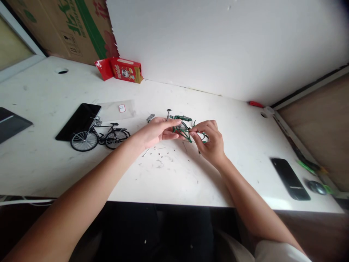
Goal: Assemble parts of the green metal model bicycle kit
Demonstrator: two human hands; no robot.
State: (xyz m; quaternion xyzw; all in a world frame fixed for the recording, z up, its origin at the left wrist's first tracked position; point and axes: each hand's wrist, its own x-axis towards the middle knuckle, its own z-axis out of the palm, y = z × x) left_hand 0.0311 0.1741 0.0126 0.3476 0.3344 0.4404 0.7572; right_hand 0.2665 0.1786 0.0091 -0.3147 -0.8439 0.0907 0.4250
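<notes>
A small green model bicycle frame [186,134] is held above the white table. My left hand [159,131] is closed on its left side, thumb on top and fingers beneath. At its right end my right hand [208,140] pinches with thumb and forefinger; whatever lies between those fingertips is too small to make out. Behind the hands are a green wheel part [183,118] and a small grey upright part [168,113]. Tiny screws [160,154] and thin metal pins lie on the table below my hands. A finished-looking black model bicycle [99,135] stands to the left.
A dark tablet [79,122] and a clear plastic bag [117,110] lie behind the black bicycle. The red box [127,70] stands at the back by the wall. On the right are a black phone [290,178] and a dark mouse [316,187] near the table edge.
</notes>
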